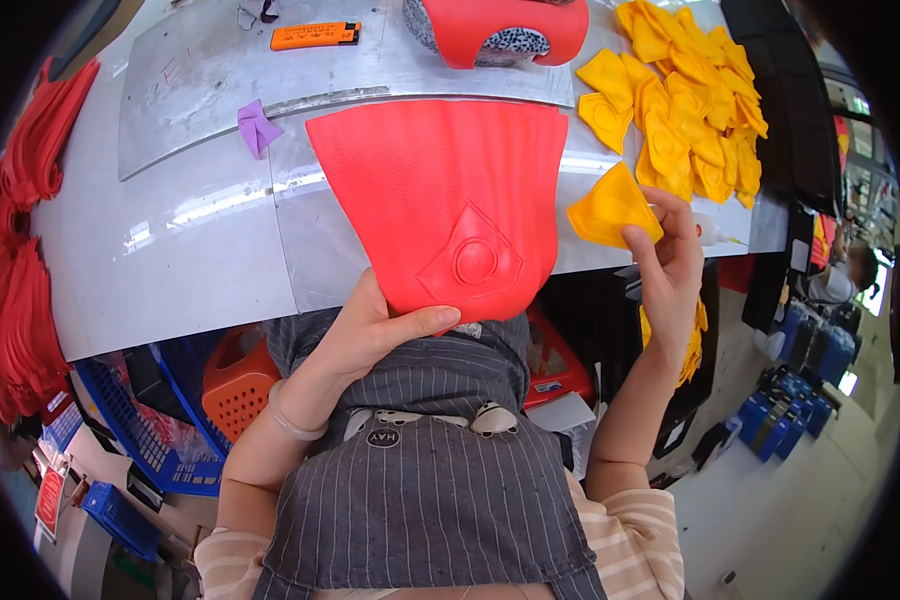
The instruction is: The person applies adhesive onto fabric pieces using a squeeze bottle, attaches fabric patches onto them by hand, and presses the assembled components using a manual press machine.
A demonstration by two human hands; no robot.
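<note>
1 left hand (378,322) low, right hand (670,250) higher

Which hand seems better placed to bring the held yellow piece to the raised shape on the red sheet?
Probably the right hand: it holds the yellow piece beside the red sheet, while the left hand is holding that sheet's lower edge.

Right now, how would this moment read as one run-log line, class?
left hand: holding red sheet | right hand: holding yellow piece | yellow pile: on table
</note>
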